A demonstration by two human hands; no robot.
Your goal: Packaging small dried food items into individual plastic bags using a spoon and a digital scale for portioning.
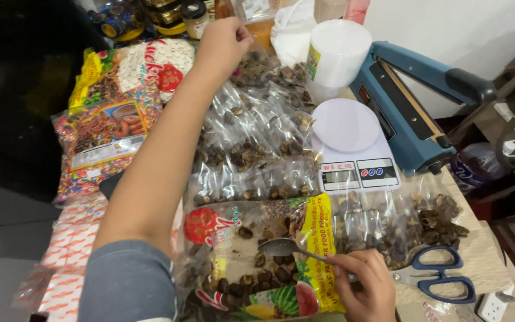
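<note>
On the far left of the desk (pixel 484 250) lie two big bright snack bags (pixel 111 113), one with white seeds and one with tiny colored sprinkles. Below them sit some packs with orange and white print (pixel 73 238); how many is too blurry to tell.

The left hand (pixel 225 39) reaches far up to the top of the pile of small clear bags (pixel 251 143). Its fingers are curled shut, but what they pinch is hidden. The small bags are already filled with brown dried pieces. About six or more show, but they overlap, so the count is not sure. It looks like a lot of the packing is done.

In the middle, close to the person, lies one big open bag (pixel 251 256) with fruit pictures on it. Only scattered brown pieces are left inside, so it looks mostly scooped out. The right hand (pixel 368 286) holds one metal spoon (pixel 284 247). Its fingers are closed on the handle, and the bowl of the spoon rests over the big bag. It looks empty.

Next comes one white kitchen scale (pixel 353 149) with nothing on its round plate. Behind it stands one stack of white cups (pixel 335 53).

To the right sits one blue bag sealer (pixel 412 107), its arm lifted up. Below it lies another clear bag of brown pieces (pixel 412 223), and one pair of blue scissors (pixel 439 274) rests just beside the right hand.
</note>
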